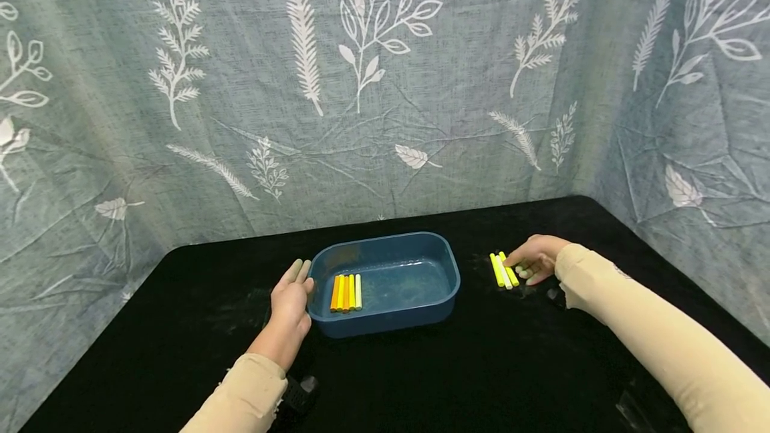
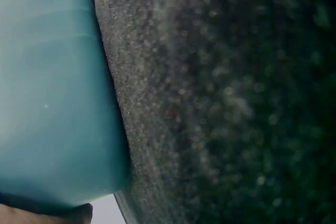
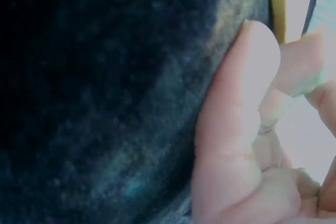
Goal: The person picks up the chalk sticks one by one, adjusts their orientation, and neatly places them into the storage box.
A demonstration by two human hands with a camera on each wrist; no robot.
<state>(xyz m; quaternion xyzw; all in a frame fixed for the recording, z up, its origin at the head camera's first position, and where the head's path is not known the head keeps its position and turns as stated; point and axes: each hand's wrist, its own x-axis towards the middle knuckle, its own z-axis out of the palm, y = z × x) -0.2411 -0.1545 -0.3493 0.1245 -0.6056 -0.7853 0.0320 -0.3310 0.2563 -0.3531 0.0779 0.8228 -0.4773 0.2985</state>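
In the head view my left hand [image 1: 290, 296] rests with its fingers straight along the left end of a blue plastic tray [image 1: 397, 318]. Inside the tray, at its left, several chalk sticks [image 1: 345, 293] in orange, yellow and whitish lie side by side. To the right of the tray, three more sticks lie on the black cloth: a yellow one [image 1: 496, 270], a pale one [image 1: 504, 271] and another yellow chalk stick [image 1: 513, 278]. The index fingertip of my right hand [image 1: 538, 259] reaches this last one. The right wrist view shows the thumb [image 3: 239, 98] apart from a yellow stick [image 3: 280, 11].
A black cloth [image 1: 385, 379] covers the table. Grey-green curtains [image 1: 385, 152] with white leaf prints hang behind it and at both sides. The tray's side wall [image 2: 58, 98] fills the left of the left wrist view.
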